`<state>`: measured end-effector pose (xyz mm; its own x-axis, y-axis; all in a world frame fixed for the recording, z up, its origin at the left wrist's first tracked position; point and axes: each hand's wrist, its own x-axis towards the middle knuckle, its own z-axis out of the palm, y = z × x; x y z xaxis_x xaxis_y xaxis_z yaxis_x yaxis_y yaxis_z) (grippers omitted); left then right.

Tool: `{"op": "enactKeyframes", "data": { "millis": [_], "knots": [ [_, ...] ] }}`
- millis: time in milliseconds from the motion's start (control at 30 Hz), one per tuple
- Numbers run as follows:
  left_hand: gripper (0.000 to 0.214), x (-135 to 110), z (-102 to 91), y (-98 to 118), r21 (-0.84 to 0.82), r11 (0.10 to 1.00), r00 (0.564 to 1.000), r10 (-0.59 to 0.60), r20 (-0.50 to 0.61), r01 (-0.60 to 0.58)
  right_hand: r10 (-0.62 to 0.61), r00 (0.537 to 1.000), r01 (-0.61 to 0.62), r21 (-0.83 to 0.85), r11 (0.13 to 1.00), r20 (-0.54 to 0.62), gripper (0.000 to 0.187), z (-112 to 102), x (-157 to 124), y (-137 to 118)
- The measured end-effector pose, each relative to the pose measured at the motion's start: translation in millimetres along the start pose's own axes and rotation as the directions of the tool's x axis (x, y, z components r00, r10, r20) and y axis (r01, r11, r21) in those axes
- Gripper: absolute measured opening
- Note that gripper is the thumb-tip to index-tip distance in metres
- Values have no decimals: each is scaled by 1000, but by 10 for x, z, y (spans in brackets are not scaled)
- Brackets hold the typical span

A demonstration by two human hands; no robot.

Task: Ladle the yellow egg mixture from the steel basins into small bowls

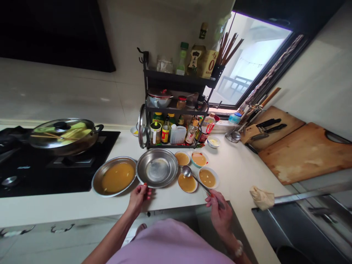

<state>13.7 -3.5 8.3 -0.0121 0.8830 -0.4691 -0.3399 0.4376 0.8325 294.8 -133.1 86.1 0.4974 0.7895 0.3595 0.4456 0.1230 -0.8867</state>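
My left hand (140, 198) pinches the near rim of a steel basin (157, 167), which has only a thin wet film on its bottom. A ladle (201, 184) is in my right hand (220, 211), its fingers wrapped round the handle. The ladle's bowl hovers over the near-left bowl (187, 182) of brown liquid. Around it stand three more small bowls of similar liquid: one at the back left (182, 158), one at the back right (199, 159) and one at the near right (208, 177). Left of the basin, a second steel basin (118, 176) holds brown broth with pale bits.
A lidded pan (66, 135) with greens sits on the black stove (41, 176). A black rack (176, 106) of bottles and jars stands behind the bowls. To the right are a knife block (253, 134), a cutting board (308, 154) and the sink (291, 231).
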Motion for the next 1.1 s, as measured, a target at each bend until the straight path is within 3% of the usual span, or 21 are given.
{"op": "enactKeyframes", "data": {
  "millis": [300,467,567,867,1100],
  "knots": [
    [38,75,-18,-24,-25,999,1000,-29,11,29,178,981,-176,34,984,-76,38,-75,-174,77],
    [33,109,-32,-30,-90,995,999,-34,18,36,386,903,-354,182,917,-189,37,-98,-75,100],
    [32,86,-23,-16,-113,993,999,-44,23,46,457,862,-386,302,872,-219,34,-144,-27,124],
    [34,35,-17,-11,-119,990,997,-70,42,75,426,873,-335,343,877,-238,32,-207,142,-113],
    [34,30,-34,-34,-116,990,995,-70,66,77,401,899,-308,400,863,-174,30,29,300,-235]
  ]
}}
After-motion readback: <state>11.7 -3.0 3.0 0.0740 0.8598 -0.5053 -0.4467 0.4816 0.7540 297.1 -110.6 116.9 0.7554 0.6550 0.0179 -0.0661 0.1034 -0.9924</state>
